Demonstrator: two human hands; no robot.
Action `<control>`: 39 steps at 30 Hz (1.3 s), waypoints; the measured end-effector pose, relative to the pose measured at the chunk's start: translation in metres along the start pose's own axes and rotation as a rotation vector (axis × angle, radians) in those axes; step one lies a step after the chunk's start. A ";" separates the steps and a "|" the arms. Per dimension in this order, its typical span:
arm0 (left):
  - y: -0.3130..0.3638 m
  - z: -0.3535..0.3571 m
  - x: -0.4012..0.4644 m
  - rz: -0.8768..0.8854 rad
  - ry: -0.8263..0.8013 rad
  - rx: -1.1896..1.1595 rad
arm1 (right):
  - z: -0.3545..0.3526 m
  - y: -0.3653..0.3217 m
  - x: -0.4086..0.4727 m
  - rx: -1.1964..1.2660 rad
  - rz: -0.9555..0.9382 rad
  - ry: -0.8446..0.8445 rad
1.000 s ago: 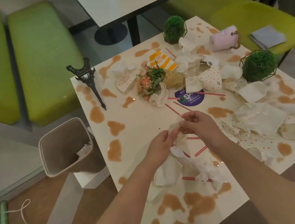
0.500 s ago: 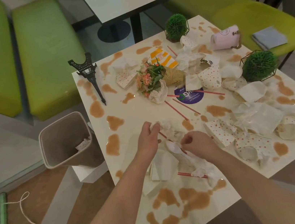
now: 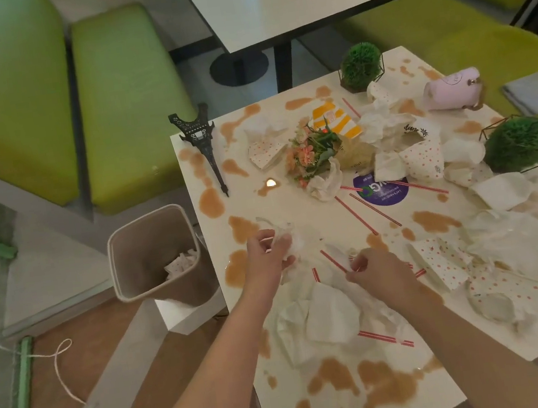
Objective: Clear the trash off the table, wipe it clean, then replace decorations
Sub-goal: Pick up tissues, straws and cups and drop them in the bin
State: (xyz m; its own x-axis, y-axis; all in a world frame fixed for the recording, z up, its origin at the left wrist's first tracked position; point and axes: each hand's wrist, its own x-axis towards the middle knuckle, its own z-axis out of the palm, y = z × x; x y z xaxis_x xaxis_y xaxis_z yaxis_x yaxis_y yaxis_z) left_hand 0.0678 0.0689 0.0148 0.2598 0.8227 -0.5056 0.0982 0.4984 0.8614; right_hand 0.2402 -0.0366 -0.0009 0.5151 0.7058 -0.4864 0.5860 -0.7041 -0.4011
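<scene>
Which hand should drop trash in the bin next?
Left. The left hand already grips crumpled wrapper at the table edge nearest the bin. The right hand is farther in, pinching litter among the straws.

Left edge: the desk (image 3: 282,209) has a bare strip from the Eiffel Tower model (image 3: 200,140) down toward the left hand (image 3: 268,255), broken only by flat brown spills (image 3: 211,202); the bin (image 3: 153,254) stands open-topped just beside this edge
Centre: red straws (image 3: 355,215) lie flat on bare surface; the flower bunch (image 3: 314,152) rises behind them
Right half: crumpled napkins (image 3: 514,235) and dotted paper cups (image 3: 423,154) crowd it; the green ball plant (image 3: 518,142) and tipped pink cup (image 3: 452,90) stand in the way
Near edge: white wrappers (image 3: 331,316) lie between both forearms; beyond them, only spills
</scene>
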 end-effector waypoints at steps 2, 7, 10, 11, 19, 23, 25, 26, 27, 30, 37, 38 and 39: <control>0.003 -0.017 0.004 0.000 0.019 0.008 | 0.002 -0.017 0.006 0.073 -0.017 0.063; 0.017 -0.065 0.014 0.030 0.115 0.094 | 0.010 -0.077 0.015 0.317 -0.084 0.118; 0.022 -0.100 0.025 0.019 0.165 0.095 | 0.023 -0.118 0.021 0.464 -0.123 0.035; 0.025 -0.112 0.028 0.010 0.192 0.095 | 0.029 -0.132 0.022 0.499 -0.129 0.001; 0.047 -0.198 0.070 -0.013 0.410 0.144 | 0.084 -0.228 0.030 0.535 -0.173 -0.192; 0.048 -0.234 0.091 -0.026 0.393 0.211 | 0.113 -0.262 0.035 0.478 -0.186 -0.203; 0.045 -0.245 0.095 -0.046 0.329 0.289 | 0.124 -0.274 0.036 0.454 -0.201 -0.204; 0.043 -0.251 0.097 -0.053 0.305 0.317 | 0.129 -0.281 0.037 0.449 -0.207 -0.206; 0.040 -0.253 0.096 -0.053 0.296 0.336 | 0.131 -0.286 0.038 0.452 -0.211 -0.209; 0.033 -0.261 0.097 -0.041 0.345 0.329 | 0.144 -0.305 0.041 0.471 -0.187 -0.225; 0.026 -0.251 0.088 0.008 0.333 0.337 | 0.158 -0.304 0.030 0.438 -0.220 -0.348; 0.027 -0.247 0.087 0.013 0.312 0.345 | 0.158 -0.299 0.028 0.441 -0.223 -0.329; 0.026 -0.242 0.083 0.014 0.288 0.351 | 0.155 -0.291 0.026 0.450 -0.223 -0.299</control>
State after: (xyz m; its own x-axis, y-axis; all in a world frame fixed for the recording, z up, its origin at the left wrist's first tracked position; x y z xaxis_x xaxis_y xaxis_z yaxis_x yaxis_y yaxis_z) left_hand -0.1406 0.2169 -0.0164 -0.0100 0.8960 -0.4440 0.4295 0.4048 0.8072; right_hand -0.0143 0.1739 -0.0174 0.1724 0.8338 -0.5245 0.3026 -0.5515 -0.7773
